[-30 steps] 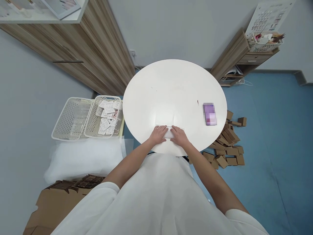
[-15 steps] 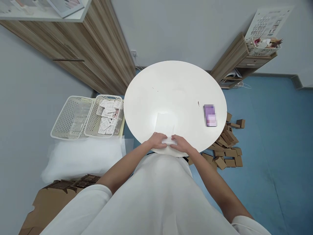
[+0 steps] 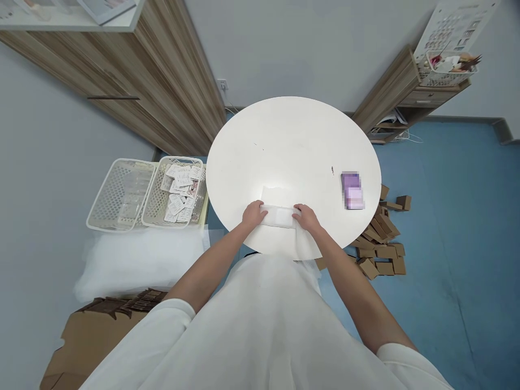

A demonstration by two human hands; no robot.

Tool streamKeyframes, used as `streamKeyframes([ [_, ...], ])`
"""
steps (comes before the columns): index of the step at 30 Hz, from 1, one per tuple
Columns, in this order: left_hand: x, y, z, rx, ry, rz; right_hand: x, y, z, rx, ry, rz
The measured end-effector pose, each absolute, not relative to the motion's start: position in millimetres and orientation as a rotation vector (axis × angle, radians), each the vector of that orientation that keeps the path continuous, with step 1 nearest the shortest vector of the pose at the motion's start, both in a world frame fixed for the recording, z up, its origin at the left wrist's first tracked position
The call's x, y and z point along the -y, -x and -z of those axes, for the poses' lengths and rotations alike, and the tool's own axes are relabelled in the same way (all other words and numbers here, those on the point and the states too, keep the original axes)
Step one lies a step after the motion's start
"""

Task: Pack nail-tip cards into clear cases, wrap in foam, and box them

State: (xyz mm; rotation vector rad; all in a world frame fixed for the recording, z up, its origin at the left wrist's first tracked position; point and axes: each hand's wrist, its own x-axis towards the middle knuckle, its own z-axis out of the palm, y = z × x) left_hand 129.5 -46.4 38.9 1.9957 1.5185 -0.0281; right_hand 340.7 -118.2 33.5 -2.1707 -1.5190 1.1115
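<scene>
The white oval table (image 3: pixel 292 135) bears a folded white wrap (image 3: pixel 279 216) near six o'clock; left hand (image 3: pixel 253 215) and right hand (image 3: pixel 307 218) grip its ends, farther apart than half a second ago, while the purple item (image 3: pixel 352 189) stays near three o'clock.

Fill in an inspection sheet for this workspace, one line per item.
Surface: white oval table, with a few small dark marks.
Job's things: folded white wrap at the table's near side; contents, if any, cannot be told.
Clutter: purple item on the table, blurred; brown cardboard boxes heaped on the floor at right.
Hands: left hand and right hand grip opposite ends of the wrap.
Cables: thin white cord below the wall outlet.
Surroundings: wood-grain cabinet at far left; white basket of printed cards left of the table.
</scene>
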Motion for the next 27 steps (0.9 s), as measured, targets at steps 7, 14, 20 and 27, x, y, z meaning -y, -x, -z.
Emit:
streamKeyframes([
  [7,81,-146,-35,-0.845,-2.677,-0.049,144,-343,-28,1.233,2.210,-0.965],
  [14,93,-150,-23,-0.800,-2.720,0.026,170,-338,-35,0.563,2.065,-1.231],
  [20,94,-152,-28,-0.832,-2.697,0.050,158,-338,-47,0.410,1.834,-1.258],
  [27,93,-153,-30,-0.827,-2.649,0.057,173,-348,-58,0.545,1.741,-1.422],
])
